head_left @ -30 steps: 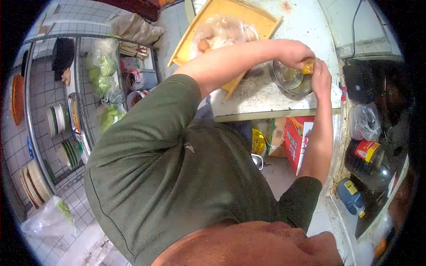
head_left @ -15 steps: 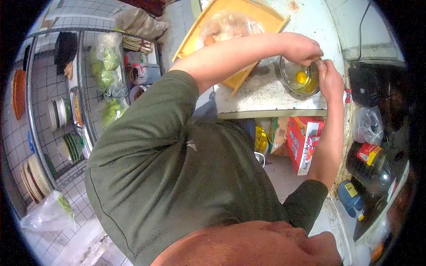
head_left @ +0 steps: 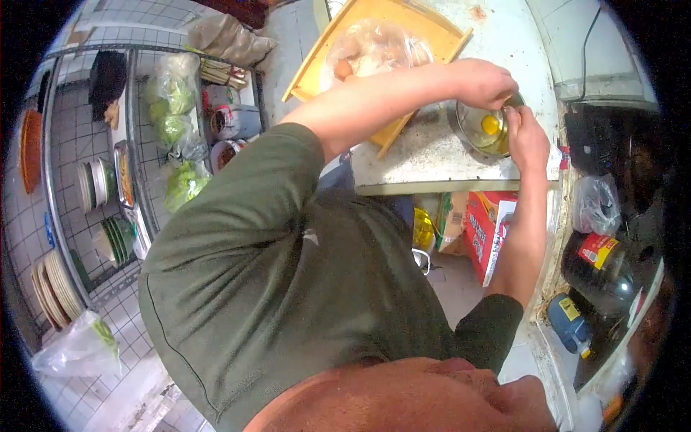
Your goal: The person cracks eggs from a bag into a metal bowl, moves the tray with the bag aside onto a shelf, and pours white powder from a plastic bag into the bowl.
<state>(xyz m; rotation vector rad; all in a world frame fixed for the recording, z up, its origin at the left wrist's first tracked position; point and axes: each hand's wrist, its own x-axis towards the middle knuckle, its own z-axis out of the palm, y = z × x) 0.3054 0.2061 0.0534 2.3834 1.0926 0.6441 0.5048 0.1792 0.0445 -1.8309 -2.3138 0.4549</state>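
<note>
My left hand is closed, fingertips bent down at the rim of a metal bowl. Opposite it, over the right side of the bowl, is my right hand, its fingers pressed together. The fingertips of both hands nearly meet; what they hold is too hidden to make out. A round yellow yolk lies in the bowl with clear liquid around it. The bowl stands on a worn white table. Left of it, a yellow wooden tray holds a clear plastic bag with brown eggs inside.
Shelves on the left hold bagged green vegetables, stacked plates and containers. Below the table are a red box and a yellow oil bottle. A dark bottle and a blue bottle stand at the right.
The yolk, first between my hands, has dropped into the bowl. Both hands have parted slightly and then come closer again above the rim. The view has shifted a little.
</note>
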